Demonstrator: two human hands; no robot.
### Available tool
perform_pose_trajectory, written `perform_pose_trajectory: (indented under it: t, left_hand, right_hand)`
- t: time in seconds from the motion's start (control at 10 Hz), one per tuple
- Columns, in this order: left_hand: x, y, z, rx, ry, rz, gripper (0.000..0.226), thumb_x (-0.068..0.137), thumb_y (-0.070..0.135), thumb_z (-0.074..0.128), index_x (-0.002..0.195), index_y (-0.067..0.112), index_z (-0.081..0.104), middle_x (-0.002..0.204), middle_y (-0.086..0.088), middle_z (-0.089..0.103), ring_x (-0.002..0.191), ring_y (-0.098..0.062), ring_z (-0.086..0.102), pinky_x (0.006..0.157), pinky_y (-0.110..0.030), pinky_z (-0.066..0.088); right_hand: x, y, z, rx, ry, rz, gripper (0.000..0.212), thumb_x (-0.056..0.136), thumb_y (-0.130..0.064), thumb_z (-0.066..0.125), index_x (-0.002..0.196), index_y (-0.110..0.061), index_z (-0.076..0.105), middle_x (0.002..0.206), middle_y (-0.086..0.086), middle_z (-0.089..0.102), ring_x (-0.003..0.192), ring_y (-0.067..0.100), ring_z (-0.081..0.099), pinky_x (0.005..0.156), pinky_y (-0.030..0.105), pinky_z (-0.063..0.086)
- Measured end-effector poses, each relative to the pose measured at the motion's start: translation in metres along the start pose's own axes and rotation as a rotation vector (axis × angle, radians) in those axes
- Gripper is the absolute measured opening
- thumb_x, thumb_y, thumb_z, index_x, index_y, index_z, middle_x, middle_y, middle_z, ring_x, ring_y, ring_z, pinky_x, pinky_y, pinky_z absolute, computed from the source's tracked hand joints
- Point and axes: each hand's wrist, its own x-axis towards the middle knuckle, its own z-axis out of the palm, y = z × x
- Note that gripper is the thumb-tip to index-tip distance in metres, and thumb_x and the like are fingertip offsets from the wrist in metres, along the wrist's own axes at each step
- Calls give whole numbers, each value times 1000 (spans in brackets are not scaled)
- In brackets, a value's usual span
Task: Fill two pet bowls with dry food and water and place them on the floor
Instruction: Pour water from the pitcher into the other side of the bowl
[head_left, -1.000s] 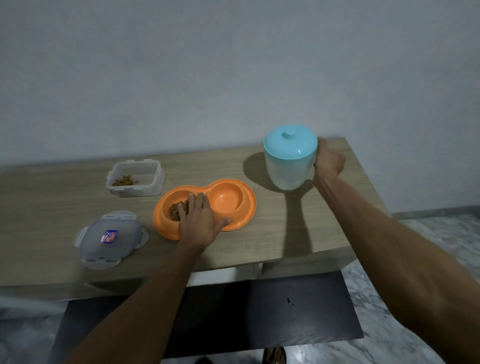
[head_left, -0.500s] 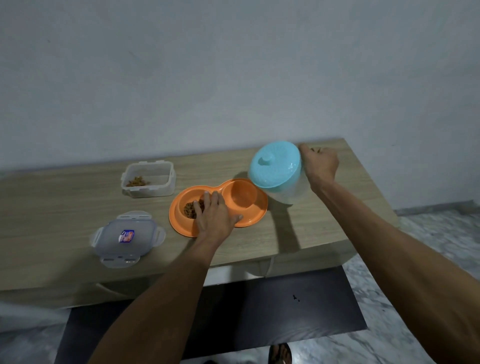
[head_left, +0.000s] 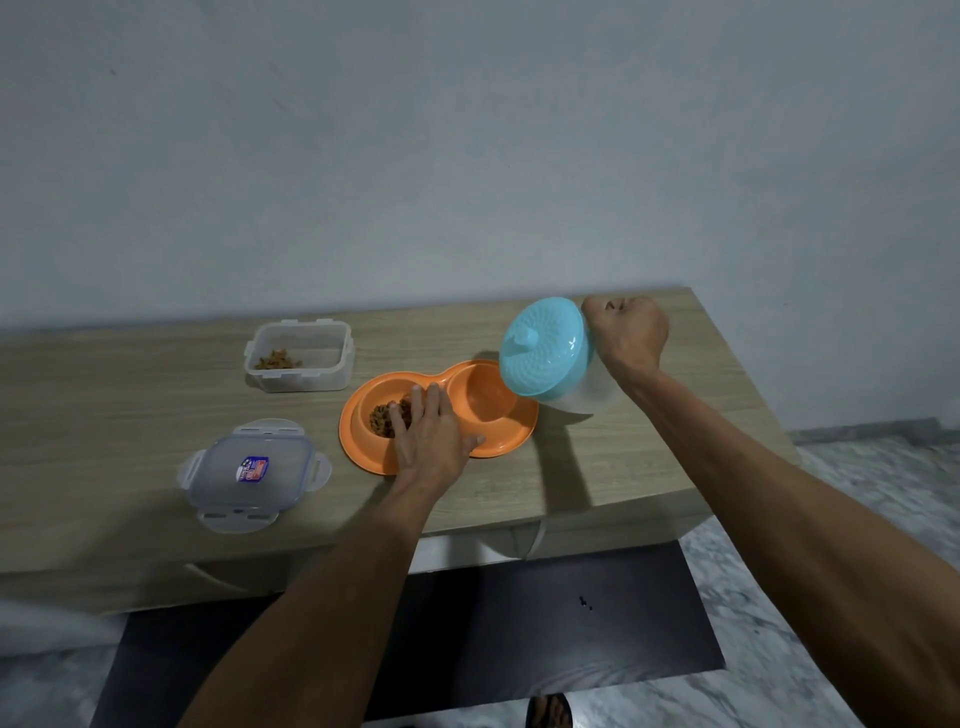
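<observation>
An orange double pet bowl (head_left: 511, 441) lies on the wooden table (head_left: 104, 415). Its left well holds brown dry food (head_left: 382, 418); the right well looks bare inside. My left hand (head_left: 431, 439) rests flat on the bowl's middle, fingers straight. My right hand (head_left: 626, 332) grips the handle of a translucent water jug with a light-blue lid (head_left: 545, 353). The jug is tilted steeply to the left, its lid over the right well. No water stream can be made out.
A clear food container (head_left: 298, 356) with a few kibbles stands behind the bowl. Its lid (head_left: 252, 475) lies at the front left. The table's right edge is near the jug. Below are a dark mat (head_left: 519, 623) and marble floor.
My right hand has lifted the jug, brought it left and tipped it over the bowl's right well. My left hand has stayed on the bowl.
</observation>
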Motion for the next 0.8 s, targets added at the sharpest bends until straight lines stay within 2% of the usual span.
perform_pose_trajectory:
  t: [0.3,0.6,0.8]
  left_hand:
    - [0,-2,2,-4,7,-2,91,90,57,53,155,7,12,164,-9,12,152,-31,1,120,-59,4]
    - [1,-2,4,4,10,-2,91,90,57,53,155,8,11,164,-9,11,152,-31,1,120,-59,5]
    - [2,-3,5,-1,11,3,92,90,57,54,155,7,12,164,-9,12,152,-31,1,120,-60,6]
  right_hand:
    - [-1,-3,4,-73,-21,-116,48,78,-31,60,41,-13,36,39,-2,29,41,16,29,54,30,34]
    - [-2,-8,7,-116,-21,-185,51,81,-32,60,40,-15,36,39,-1,33,45,22,38,59,34,38]
    - [-1,-11,8,-132,-17,-205,50,82,-34,59,41,-13,40,42,6,38,44,24,40,61,40,47]
